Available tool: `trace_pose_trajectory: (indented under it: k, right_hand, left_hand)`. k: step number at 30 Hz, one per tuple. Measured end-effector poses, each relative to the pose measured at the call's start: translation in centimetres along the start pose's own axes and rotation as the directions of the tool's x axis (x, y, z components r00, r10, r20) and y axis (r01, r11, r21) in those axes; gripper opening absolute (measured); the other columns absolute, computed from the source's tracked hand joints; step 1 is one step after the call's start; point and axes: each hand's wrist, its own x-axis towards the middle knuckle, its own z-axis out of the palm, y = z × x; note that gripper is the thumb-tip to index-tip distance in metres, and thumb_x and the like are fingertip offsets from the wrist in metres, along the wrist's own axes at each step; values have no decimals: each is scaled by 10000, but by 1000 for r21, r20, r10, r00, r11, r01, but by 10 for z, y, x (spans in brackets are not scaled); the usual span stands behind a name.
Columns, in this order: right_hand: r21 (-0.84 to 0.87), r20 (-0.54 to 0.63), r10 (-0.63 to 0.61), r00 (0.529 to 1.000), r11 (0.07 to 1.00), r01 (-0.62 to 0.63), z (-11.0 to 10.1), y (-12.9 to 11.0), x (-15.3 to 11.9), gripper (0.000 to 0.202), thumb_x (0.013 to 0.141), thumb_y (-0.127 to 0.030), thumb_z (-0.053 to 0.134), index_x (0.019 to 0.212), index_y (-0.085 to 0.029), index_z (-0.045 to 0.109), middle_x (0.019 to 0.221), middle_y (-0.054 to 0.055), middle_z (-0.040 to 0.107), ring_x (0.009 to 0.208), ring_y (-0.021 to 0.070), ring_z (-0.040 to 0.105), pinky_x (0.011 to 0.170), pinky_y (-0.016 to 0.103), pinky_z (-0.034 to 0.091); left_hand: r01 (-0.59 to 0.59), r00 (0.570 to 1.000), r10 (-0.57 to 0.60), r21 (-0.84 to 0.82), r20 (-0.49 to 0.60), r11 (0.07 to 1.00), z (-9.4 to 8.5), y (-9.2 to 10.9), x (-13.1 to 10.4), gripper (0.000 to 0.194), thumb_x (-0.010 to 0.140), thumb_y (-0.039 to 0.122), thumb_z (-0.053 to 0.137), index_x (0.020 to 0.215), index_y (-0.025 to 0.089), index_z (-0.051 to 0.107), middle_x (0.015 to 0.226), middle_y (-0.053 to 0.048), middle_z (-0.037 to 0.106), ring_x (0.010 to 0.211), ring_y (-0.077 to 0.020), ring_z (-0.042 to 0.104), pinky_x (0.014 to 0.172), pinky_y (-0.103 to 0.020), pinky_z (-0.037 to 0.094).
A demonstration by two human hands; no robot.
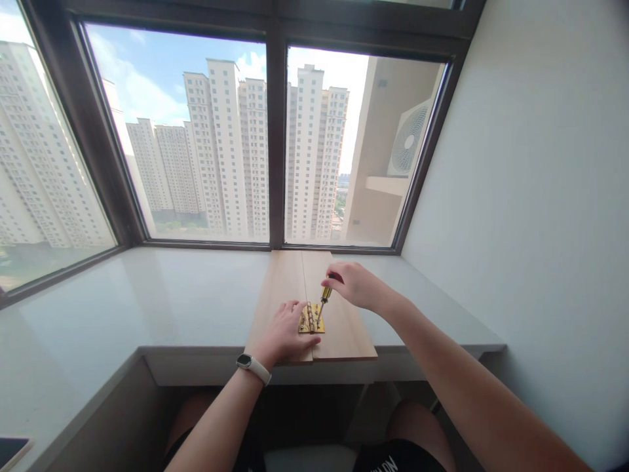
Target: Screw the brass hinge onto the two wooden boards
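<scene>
A brass-coloured hinge (311, 318) lies opened flat across the seam between two pale wooden boards (282, 282). My left hand (285, 331) rests on the left board, fingers stretched out, thumb and fingertips around the hinge's left side. In my right hand (351, 282) is a screwdriver (325, 295) with a yellow and black handle, my fingers wrapped round its top. The screwdriver's shaft slants down to the hinge's right leaf, where its tip meets a screw. Small screws show on both leaves, too small to tell how deep they sit.
The boards lie on a white counter (196, 295), their near ends at its front edge. A dark-framed window (278, 131) stands behind, and a white wall (531, 164) rises on the right. A dark flat object (12, 449) lies at the lower left.
</scene>
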Motion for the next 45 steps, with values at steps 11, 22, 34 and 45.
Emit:
trace_pose_trajectory:
  k: [11, 22, 34, 45]
  right_hand:
    - [-49, -263, 45, 964, 997, -60, 29, -2, 3, 503, 872, -393, 587, 482, -188, 343, 642, -1, 495, 524, 88, 374, 572, 292, 301]
    - [411, -211, 323, 923, 886, -215, 55, 5, 9, 344, 737, -306, 618, 574, -218, 328, 535, -38, 480, 479, 97, 444, 460, 238, 274]
    - [695, 137, 182, 974, 683, -226, 32, 5, -5, 324, 920, -508, 579, 1061, -217, 596, 961, 58, 686, 575, 113, 631, 576, 276, 547]
    - [644, -18, 239, 971, 746, -171, 38, 15, -13, 372, 773, -511, 755, 877, -177, 629, 829, 59, 699, 609, 152, 650, 580, 295, 545]
  left_hand:
    - [53, 998, -55, 71, 38, 996, 3, -1, -1, 878, 717, 719, 628, 1436, 255, 434, 1449, -128, 456, 1324, -360, 403, 1120, -467, 317]
    - [33, 999, -34, 63, 10, 997, 4, -2, -1, 885, 720, 725, 620, 1431, 229, 441, 1401, -122, 503, 1294, -347, 429, 1100, -455, 356]
    - [40, 999, -40, 36, -8, 999, 1, -2, -4, 877, 700, 694, 667, 1414, 239, 439, 1376, -118, 516, 1268, -346, 451, 1076, -454, 371]
    - [59, 998, -60, 35, 13, 998, 1, 1, -3, 901, 702, 706, 660, 1432, 235, 424, 1403, -128, 502, 1293, -351, 434, 1107, -450, 332]
